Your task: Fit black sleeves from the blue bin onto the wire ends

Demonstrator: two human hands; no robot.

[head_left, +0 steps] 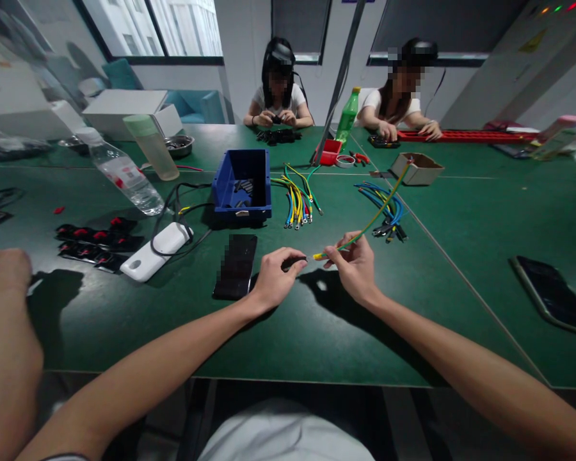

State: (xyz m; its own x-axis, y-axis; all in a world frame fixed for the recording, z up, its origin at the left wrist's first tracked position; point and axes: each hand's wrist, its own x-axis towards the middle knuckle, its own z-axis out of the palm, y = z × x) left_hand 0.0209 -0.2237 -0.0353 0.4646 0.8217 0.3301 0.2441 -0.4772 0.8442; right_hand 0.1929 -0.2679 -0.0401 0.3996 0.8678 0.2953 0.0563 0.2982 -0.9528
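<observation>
My left hand (276,276) is closed on a small black part (294,262) over the green table (269,346). Facing it, my right hand (354,269) pinches a green-yellow wire (381,208) near its yellow end, and the rest of the wire rises up and to the right. The wire's tip and the black part are close together; whether they touch is too small to tell. Beyond my hands lie a bundle of wires with ring ends (297,202) and a bundle of blue wires (388,208). A black phone (235,266) lies beside my left hand.
A blue bin (242,211) holds black parts. Further left are a white power bank (158,253), black-and-red parts (96,240) and a water bottle (125,173). An open carton (420,171) stands back right; another phone (554,294) lies right. Two people sit opposite; another person's arm (4,346) enters left.
</observation>
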